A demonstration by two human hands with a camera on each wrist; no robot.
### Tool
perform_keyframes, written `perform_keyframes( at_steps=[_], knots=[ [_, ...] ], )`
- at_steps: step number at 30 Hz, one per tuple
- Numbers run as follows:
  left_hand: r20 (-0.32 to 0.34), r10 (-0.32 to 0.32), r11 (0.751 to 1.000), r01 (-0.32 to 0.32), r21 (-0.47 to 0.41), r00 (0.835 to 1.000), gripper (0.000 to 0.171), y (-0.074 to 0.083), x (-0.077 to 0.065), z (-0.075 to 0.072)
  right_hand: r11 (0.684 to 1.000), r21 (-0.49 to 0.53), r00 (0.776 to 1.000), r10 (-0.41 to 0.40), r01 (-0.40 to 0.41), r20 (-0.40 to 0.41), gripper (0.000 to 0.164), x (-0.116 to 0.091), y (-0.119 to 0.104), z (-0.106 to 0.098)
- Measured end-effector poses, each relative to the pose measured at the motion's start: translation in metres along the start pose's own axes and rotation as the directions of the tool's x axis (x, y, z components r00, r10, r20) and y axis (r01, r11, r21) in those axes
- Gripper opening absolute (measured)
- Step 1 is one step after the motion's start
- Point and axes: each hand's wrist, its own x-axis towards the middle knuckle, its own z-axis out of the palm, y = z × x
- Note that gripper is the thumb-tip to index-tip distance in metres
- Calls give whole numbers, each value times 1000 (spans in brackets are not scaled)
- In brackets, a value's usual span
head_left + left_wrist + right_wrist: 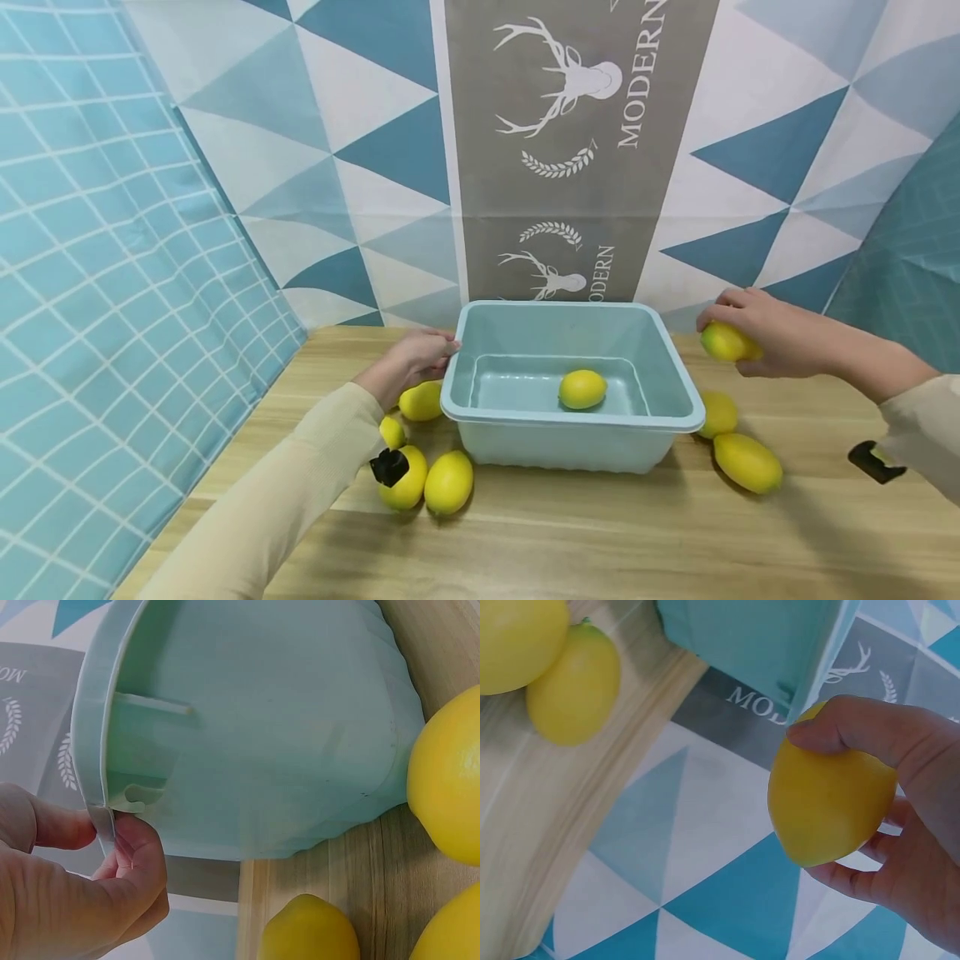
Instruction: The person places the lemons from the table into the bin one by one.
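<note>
Probably the lemon (pixel 724 342) in the right hand (pixel 772 332) is light and firm, with smooth skin that could slip a little; a hold across its rounded middle, thumb opposite fingers, seems best. It is held up to the right of the tub (pixel 555 446), outside it, the right hand grasping it. The tub looks like thin, light plastic, likely to flex, so its rim is the sensible place to grip. There, the left hand (pixel 417 353) pinches it. Only the head view shows another lemon (pixel 582 389) lying inside the tub. The left wrist view alone reveals a small hook (pixel 133 807) under the rim, beside the pinching fingers; the right wrist view best shows the thumb lying across the held lemon.
</note>
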Motion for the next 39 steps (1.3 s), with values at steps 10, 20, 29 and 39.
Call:
perform_keyframes(
  at_steps=[10,20,29,39],
  knots=[
    [6,-11,1000,11,3,1000,41,1,2,0,998,41,993,42,-47,114,58,19,-10,-19],
    [2,-10,1000,10,-8,1000,40,2,3,1,997,62,986,46,-56,163,56,42,-16,-33],
    [18,-11,1000,12,-7,1000,41,3,3,2,997,73,988,19,-30,151,55,60,-20,-44],
    [32,-16,1000,17,-22,999,43,1,2,-1,995,94,990,-37,25,134,53,79,-29,-49]
  ],
)
